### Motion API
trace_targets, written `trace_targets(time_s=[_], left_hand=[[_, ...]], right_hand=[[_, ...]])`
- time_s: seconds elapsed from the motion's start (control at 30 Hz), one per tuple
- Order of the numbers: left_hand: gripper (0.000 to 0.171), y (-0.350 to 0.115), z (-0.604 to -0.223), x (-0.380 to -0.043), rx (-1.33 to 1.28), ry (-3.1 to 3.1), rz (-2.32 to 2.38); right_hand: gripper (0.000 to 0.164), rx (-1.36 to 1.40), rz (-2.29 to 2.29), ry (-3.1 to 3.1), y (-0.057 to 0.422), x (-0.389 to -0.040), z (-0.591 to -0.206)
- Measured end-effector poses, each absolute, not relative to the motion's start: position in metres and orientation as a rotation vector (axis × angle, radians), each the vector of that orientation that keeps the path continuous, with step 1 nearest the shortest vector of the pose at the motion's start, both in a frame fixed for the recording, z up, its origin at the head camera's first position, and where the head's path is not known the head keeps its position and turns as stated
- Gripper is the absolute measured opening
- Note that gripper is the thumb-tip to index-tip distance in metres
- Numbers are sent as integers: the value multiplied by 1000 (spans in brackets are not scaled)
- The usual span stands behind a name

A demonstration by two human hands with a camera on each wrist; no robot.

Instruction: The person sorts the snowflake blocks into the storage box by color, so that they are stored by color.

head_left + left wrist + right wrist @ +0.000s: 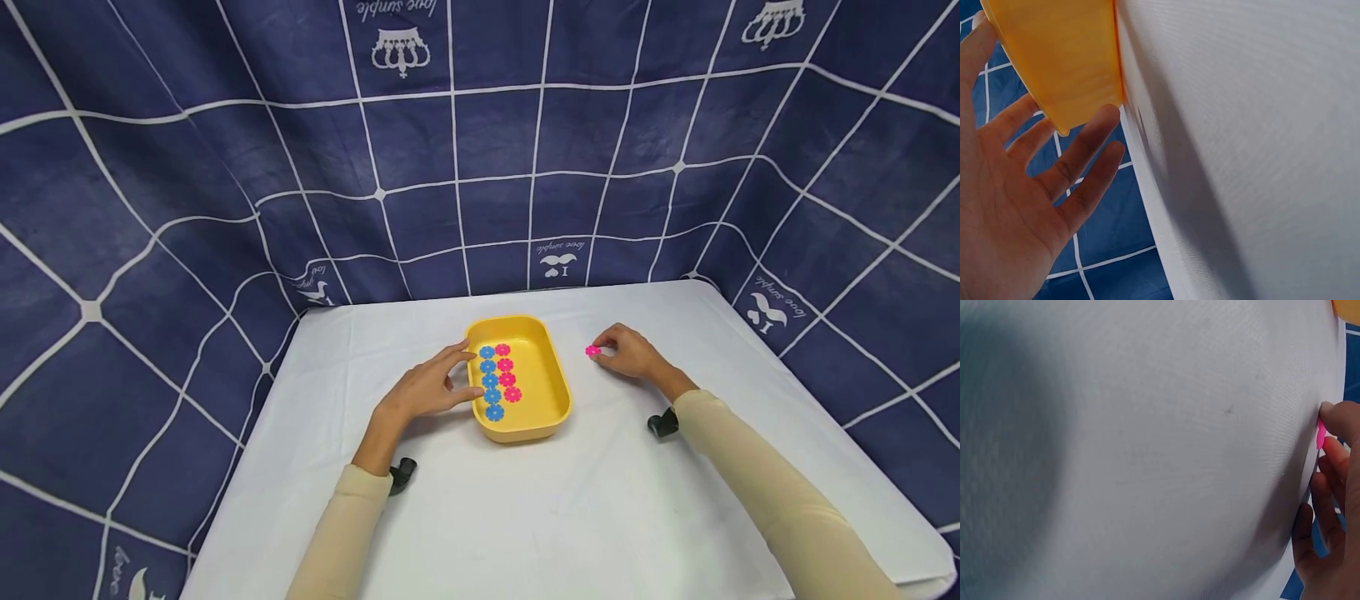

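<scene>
A yellow tray (pixel 542 367) stands on the white-covered table. Inside it, blue flower-shaped discs (pixel 491 380) form a column along the left side, with a column of pink flower-shaped discs (pixel 507 379) beside them. My left hand (pixel 426 385) is at the tray's left rim, thumb and fingers spread and fairly straight; the left wrist view shows its fingers (pixel 1085 147) by the outer wall. To the right of the tray, my right hand (pixel 633 353) pinches a pink flower-shaped disc (pixel 593 351) between thumb and fingertips, close over the tabletop. That disc (pixel 1320 434) appears edge-on in the right wrist view.
The white tabletop (pixel 480 517) extends around the tray. Dark blue curtains (pixel 495 133) with white grid lines hang behind the table and on both sides. A black wrist device (pixel 402 476) shows under the left wrist, another device (pixel 663 423) under the right.
</scene>
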State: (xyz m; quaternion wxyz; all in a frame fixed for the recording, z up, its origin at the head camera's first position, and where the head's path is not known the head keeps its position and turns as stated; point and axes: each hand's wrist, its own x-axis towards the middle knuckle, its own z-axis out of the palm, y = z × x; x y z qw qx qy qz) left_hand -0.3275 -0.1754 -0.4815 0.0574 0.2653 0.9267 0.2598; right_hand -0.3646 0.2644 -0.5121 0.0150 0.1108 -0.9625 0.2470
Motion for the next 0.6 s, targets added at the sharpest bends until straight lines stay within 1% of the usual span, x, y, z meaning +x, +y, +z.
trace_targets(time_s=[0.33, 0.6], left_hand=[[78, -176, -481, -329, 834, 2819, 780], [74, -175, -481, -326, 811, 2819, 787]], right_hand=[[26, 324, 743, -3006, 262, -362, -510], [22, 361, 689, -3016, 262, -363, -503]])
